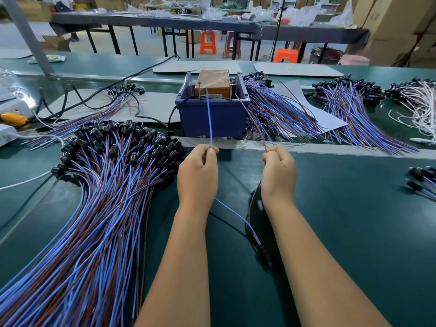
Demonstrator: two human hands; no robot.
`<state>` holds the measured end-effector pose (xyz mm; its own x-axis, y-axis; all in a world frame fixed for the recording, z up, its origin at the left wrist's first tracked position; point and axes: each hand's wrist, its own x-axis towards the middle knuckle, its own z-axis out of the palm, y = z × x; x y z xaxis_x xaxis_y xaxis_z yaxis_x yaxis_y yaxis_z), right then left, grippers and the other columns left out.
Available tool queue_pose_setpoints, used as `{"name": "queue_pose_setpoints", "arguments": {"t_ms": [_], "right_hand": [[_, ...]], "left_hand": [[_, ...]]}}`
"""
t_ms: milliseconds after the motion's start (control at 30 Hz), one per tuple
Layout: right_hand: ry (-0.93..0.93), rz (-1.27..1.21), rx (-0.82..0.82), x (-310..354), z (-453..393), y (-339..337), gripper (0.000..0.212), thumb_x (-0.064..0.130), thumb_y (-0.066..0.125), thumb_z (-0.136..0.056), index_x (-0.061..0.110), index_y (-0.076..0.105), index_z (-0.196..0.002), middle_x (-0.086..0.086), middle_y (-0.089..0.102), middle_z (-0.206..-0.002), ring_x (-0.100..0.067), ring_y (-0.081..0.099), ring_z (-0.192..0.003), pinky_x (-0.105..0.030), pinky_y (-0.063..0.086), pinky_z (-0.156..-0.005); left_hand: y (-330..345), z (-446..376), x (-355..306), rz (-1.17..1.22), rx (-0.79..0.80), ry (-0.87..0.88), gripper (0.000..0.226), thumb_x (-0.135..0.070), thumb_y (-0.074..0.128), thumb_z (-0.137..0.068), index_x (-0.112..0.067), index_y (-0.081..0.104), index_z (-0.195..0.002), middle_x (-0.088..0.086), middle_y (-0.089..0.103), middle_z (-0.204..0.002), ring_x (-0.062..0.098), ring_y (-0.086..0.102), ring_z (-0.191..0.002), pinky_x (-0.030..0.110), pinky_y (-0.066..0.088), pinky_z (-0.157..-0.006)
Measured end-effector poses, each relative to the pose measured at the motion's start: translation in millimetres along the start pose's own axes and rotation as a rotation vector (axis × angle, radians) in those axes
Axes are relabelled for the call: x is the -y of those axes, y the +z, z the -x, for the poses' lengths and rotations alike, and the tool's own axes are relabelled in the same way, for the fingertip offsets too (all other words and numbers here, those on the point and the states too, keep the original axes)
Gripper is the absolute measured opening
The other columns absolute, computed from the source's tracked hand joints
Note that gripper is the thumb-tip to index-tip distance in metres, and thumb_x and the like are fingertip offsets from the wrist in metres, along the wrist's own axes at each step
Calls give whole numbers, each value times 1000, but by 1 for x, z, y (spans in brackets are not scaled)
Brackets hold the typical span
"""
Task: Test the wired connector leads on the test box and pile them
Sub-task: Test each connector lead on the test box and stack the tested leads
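Big fanned pile of blue-and-brown wired leads with black connectors (99,185) at left. Left hand (198,171) pinching thin blue wire (208,119) running up to orange test box (213,83); right hand (278,171) pinching brown wire (253,199). Light, limp; best held near stripped ends.

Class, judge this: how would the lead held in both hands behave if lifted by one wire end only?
Probably floppy: the blue wire curves and sags below the left hand. Likely light, since fingertip pinches hold it. Its black connector would probably dangle and swing below the right hand.
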<state>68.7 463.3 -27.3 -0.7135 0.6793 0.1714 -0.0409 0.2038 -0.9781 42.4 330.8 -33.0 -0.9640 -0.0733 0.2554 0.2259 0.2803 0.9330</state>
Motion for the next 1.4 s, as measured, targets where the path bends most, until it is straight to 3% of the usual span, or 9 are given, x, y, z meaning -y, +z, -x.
{"name": "queue_pose_setpoints", "arguments": {"t_ms": [133,300,500,900,1067,1233,1400], "right_hand": [[21,-83,-37,1,-1,-2,29,5,43,-86,19,34,-62,12,27,-47,-6,21,-45,-21,18,-42],[6,-133,-21,3,3,-2,25,2,42,-82,17,32,-64,12,25,-47,-6,20,-46,-22,17,-43],[-2,-147,8,3,4,0,19,-1,41,-81,11,38,-67,11,25,-50,-10,20,-50,-28,17,-52],[-24,-153,52,2,4,1,21,-3,40,-80,11,35,-65,10,23,-52,-10,20,-52,-28,16,-51],[-32,-159,64,1,5,2,12,2,41,-77,0,34,-67,4,24,-56,-14,20,-56,-31,15,-54],[-37,-146,81,3,6,3,9,14,39,-67,16,33,-61,9,25,-51,-14,21,-55,-32,15,-54],[-42,-131,94,1,5,3,21,6,41,-74,19,32,-60,9,26,-52,-14,22,-56,-31,17,-54]], "left_hand": [[-3,-2,-1,42,-95,-50,26,-22,44,-96,-31,63,-80,-16,41,-42,7,33,-41,19,26,-42],[-4,0,-2,48,-91,-94,25,-22,44,-94,-28,65,-81,-14,39,-40,8,31,-40,30,27,-49],[-4,0,-3,56,-84,-113,25,-21,45,-93,-28,66,-81,-14,40,-39,7,31,-39,28,28,-49],[-6,-2,-2,56,-128,-131,24,-23,44,-95,-28,66,-85,-17,44,-42,7,35,-44,29,31,-53],[-5,-1,-3,48,-92,-125,24,-22,45,-94,-27,66,-83,-13,43,-41,13,36,-47,30,31,-54],[-5,-1,-2,43,-96,-119,23,-21,46,-94,-26,66,-82,-12,43,-42,17,38,-52,31,32,-56],[-5,-1,-3,41,-87,-120,23,-22,46,-94,-27,66,-82,-14,44,-41,16,37,-50,30,31,-55]]}}
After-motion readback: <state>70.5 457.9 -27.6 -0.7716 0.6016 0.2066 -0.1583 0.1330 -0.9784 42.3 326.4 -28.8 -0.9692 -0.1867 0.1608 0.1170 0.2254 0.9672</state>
